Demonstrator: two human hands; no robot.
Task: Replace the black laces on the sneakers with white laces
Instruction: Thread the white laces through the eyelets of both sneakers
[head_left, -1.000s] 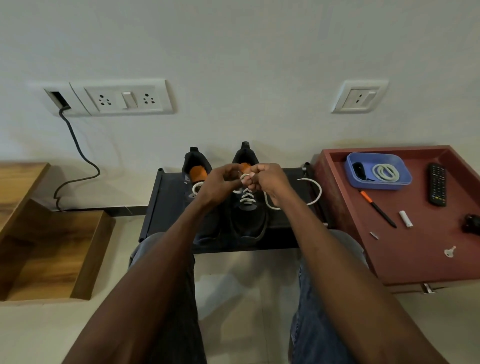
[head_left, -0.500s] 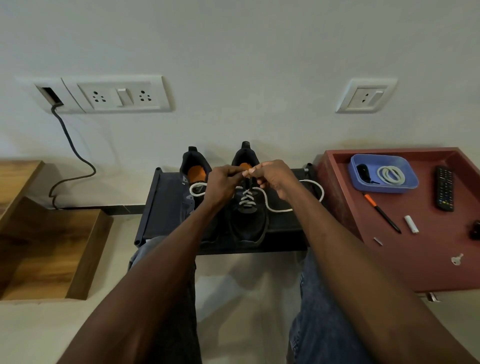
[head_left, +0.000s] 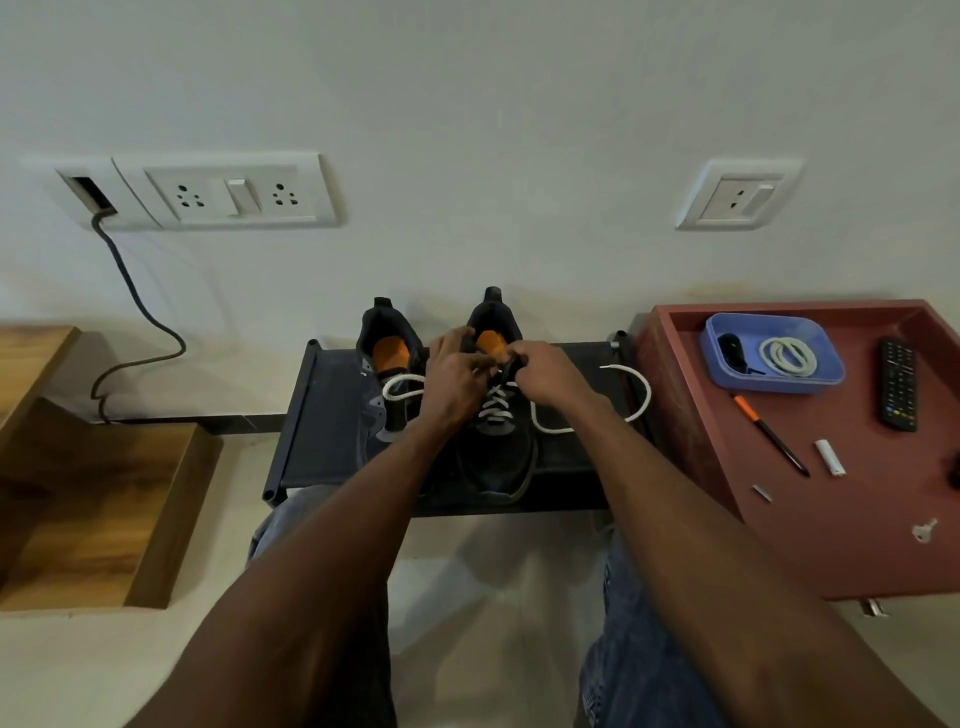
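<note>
Two black sneakers with orange insoles stand on a black rack, toes toward me. The right sneaker has a white lace crossed through its lower eyelets; the lace's free ends loop out left and right. The left sneaker is partly hidden behind my left hand. My left hand and my right hand meet over the right sneaker's upper eyelets, fingers curled and pinching at the lace and tongue there. A second coiled white lace lies in the blue tray.
A red table at right holds a blue tray with a black lace, a remote, a pen, a small white tube and a key. Wooden steps sit left. A cable hangs from the wall.
Both hands have lowered onto the top of the right sneaker. The lace's left loop now lies flatter across the left sneaker, and the right end lies on the rack.
</note>
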